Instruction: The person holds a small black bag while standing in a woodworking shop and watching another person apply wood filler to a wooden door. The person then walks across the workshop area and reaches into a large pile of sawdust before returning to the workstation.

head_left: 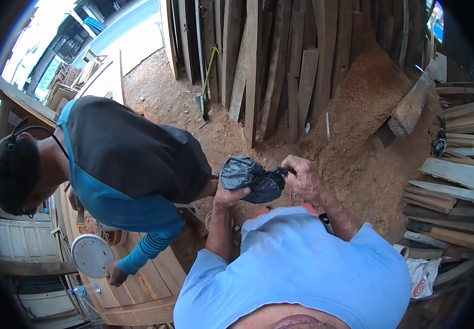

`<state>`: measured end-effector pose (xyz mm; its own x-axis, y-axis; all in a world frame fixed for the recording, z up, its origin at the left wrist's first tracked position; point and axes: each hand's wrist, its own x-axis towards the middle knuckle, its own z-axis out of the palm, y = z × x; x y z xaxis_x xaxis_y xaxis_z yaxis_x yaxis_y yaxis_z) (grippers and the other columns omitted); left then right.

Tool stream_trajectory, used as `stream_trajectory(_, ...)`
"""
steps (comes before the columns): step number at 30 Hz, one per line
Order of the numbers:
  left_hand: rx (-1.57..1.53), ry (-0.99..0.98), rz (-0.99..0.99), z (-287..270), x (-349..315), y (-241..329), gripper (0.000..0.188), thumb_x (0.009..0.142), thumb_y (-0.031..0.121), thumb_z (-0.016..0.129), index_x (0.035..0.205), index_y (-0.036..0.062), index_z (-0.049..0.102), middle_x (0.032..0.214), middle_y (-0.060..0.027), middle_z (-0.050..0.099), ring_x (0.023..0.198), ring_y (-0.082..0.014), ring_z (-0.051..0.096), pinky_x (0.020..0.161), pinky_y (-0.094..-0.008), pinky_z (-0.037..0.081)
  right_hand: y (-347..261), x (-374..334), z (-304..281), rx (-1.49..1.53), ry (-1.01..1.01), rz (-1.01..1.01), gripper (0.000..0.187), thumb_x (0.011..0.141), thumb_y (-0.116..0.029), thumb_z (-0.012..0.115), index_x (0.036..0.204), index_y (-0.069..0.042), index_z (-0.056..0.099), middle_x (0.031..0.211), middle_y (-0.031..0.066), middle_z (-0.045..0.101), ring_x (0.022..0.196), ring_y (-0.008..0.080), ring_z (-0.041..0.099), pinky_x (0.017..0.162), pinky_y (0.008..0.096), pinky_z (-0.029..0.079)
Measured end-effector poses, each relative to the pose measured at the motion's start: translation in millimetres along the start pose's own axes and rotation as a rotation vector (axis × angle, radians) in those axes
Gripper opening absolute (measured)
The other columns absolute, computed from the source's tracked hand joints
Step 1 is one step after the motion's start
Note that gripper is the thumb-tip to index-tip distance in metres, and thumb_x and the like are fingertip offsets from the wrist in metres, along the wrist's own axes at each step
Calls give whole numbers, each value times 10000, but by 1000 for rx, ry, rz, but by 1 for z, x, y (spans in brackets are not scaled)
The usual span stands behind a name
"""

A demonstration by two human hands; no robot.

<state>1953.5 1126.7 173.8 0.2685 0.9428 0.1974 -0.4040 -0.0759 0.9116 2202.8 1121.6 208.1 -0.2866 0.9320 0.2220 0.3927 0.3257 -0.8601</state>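
A crumpled black plastic bag is stretched between my two hands, in front of my chest. My left hand grips its fuller, rounded side, with the thumb lying across the plastic. On the other side my right hand has its fingers closed on the gathered, twisted end. The folds of the bag hide whatever it may contain.
To my left a person in a dark and teal shirt bends over wooden panels, holding a round white lid. Boards lean ahead above sawdust. A shovel stands there; planks are stacked right.
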Motion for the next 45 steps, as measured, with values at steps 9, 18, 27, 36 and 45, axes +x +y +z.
stream_trajectory(9, 16, -193, -124, -5, 3, 4, 833, 536, 160, 936, 1257, 7, 549, 1147, -73, 659, 1060, -189, 620, 993, -345, 464, 0, 11, 26, 193, 132, -37, 26, 908, -14, 610, 931, -8, 599, 788, 72, 623, 736, 143, 605, 681, 331, 498)
stream_trajectory(18, 147, -188, -230, 5, -1, -1, 835, 550, 112, 931, 1280, 25, 537, 1166, -65, 642, 1094, -167, 607, 993, -341, 476, 10, 6, 32, 354, -19, 24, 162, 908, -45, 592, 1053, 10, 640, 957, 82, 655, 913, 157, 623, 856, 324, 509)
stream_trajectory(27, 66, -177, -259, 8, 7, -14, 905, 574, 128, 945, 1349, 4, 492, 1231, -86, 617, 1139, -189, 595, 1014, -358, 471, 39, 5, 17, 308, -109, 155, 169, 874, -62, 655, 1033, -6, 662, 942, 60, 677, 894, 114, 615, 829, 304, 521)
stream_trajectory(36, -54, -296, -238, 2, 26, -16, 894, 528, 136, 959, 1288, 12, 507, 1171, -62, 618, 1085, -172, 600, 987, -348, 480, 43, 8, 2, 699, 169, 223, 75, 903, -11, 703, 956, -25, 652, 838, -4, 666, 768, 50, 613, 696, 250, 534)
stream_trajectory(45, -50, -197, -140, 8, 40, -32, 664, 670, 75, 863, 1257, -26, 571, 1174, -129, 671, 1067, -237, 655, 969, -392, 516, 22, 8, -11, 388, -134, 36, 332, 1002, -241, 601, 1204, 16, 653, 1094, 123, 717, 1006, 221, 668, 904, 338, 515)
